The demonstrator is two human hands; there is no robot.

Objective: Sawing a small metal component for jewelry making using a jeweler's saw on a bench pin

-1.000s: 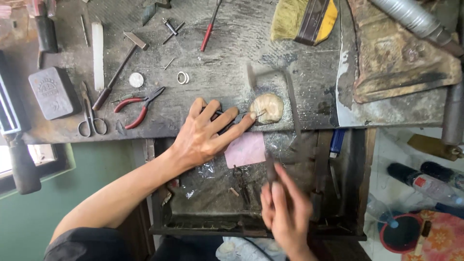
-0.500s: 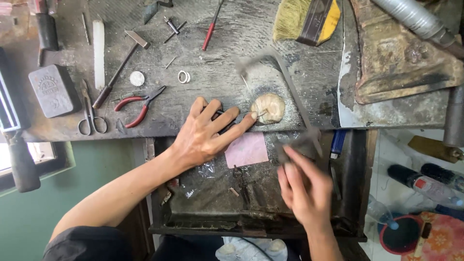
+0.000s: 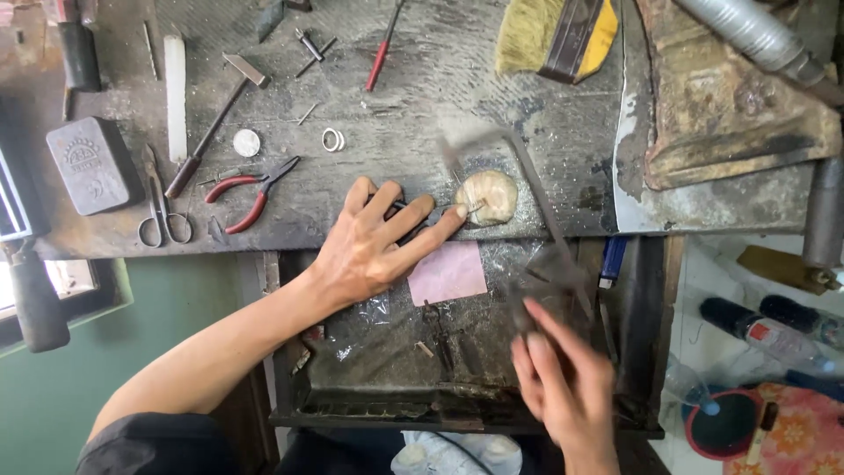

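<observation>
Left hand (image 3: 374,246) lies flat, fingers spread, fingertip pinning the shell (image 3: 488,195) at the bench edge. Right hand (image 3: 567,387), nearer the body, grips a blurred saw frame (image 3: 527,198) slanting over it.

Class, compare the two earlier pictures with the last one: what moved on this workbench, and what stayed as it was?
The right hand rose from the drawer towards the bench, then drew back down, and now holds a blurred, long-framed saw-like tool reaching up over the bench. The left hand stayed flat, fingertips pinning a small metal piece against the pale round block. The pliers, scissors, hammer and brush did not move.
</observation>
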